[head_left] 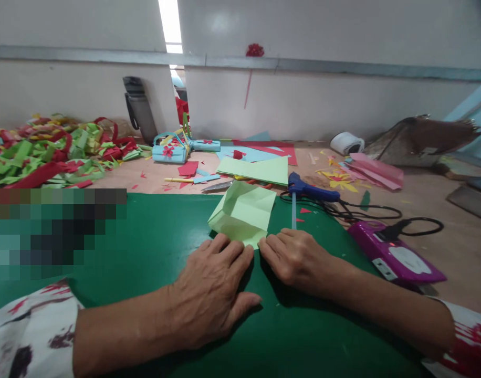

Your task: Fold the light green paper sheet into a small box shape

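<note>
A light green folded paper point(243, 210) lies on the dark green mat point(154, 247). My left hand point(211, 289) rests palm down on the mat, its fingers stretched out and pressing the near edge of the paper. My right hand point(293, 257) lies beside it, fingers together, their tips pushing on the same near edge. Neither hand holds anything else. A blue glue gun point(309, 191) lies just beyond my right hand.
A heap of green and red paper strips point(47, 152) fills the left. Scissors point(220, 185), a flat green sheet point(256, 169), a small blue paper basket point(169, 149), a grey bottle point(140, 110), a purple device point(394, 254) with black cord, pink paper point(376, 170) and a brown bag point(421, 139) surround the mat.
</note>
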`<action>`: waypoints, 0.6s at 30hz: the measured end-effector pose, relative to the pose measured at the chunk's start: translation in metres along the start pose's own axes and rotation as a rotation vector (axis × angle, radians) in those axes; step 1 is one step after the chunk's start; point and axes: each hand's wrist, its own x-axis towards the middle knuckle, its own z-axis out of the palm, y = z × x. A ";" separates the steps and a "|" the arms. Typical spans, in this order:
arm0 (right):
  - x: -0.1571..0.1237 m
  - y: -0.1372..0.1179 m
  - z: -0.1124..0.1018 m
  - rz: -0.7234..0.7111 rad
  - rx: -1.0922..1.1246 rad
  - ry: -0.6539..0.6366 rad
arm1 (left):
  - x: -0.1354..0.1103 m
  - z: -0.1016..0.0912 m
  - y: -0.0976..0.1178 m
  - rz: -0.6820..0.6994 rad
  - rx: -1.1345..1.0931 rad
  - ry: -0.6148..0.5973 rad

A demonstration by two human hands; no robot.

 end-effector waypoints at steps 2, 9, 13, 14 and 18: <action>-0.001 0.000 -0.001 0.016 -0.005 -0.004 | 0.002 -0.001 0.000 0.007 0.029 -0.011; -0.001 -0.001 -0.003 0.177 0.014 0.053 | 0.004 -0.002 0.001 0.020 0.083 -0.034; 0.008 -0.001 -0.001 -0.001 -0.021 0.051 | 0.005 -0.001 0.002 0.023 0.092 -0.040; 0.010 -0.001 -0.001 -0.031 -0.033 0.046 | 0.006 0.000 0.002 0.024 0.095 -0.041; 0.012 -0.002 -0.002 -0.057 -0.046 0.038 | 0.005 0.000 0.003 0.027 0.105 -0.030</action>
